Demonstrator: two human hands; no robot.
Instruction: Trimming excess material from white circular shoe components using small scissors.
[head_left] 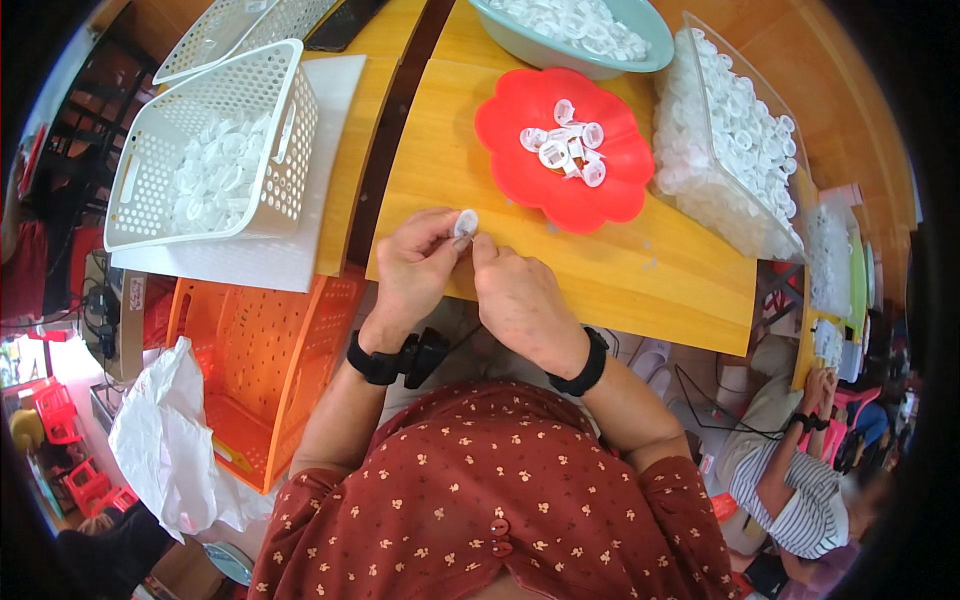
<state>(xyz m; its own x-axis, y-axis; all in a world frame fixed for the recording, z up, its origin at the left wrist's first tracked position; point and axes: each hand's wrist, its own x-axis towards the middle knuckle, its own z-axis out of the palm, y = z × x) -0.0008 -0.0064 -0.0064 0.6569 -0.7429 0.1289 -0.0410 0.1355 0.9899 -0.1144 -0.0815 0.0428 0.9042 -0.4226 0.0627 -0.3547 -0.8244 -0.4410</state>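
Between the thumb and forefinger of my left hand is a small round white plastic piece, held up at the table's near edge. My right hand is closed beside it, its fingertips pinched close to the piece's lower side. What the right fingers grip is too small to make out. Just beyond my hands stands a red flower-shaped bowl with several similar white pieces in its middle.
A white perforated basket of white pieces stands left on a white sheet. Farther off are a pale green basin and a clear bin, both full. An orange crate sits below left. Another person works at right.
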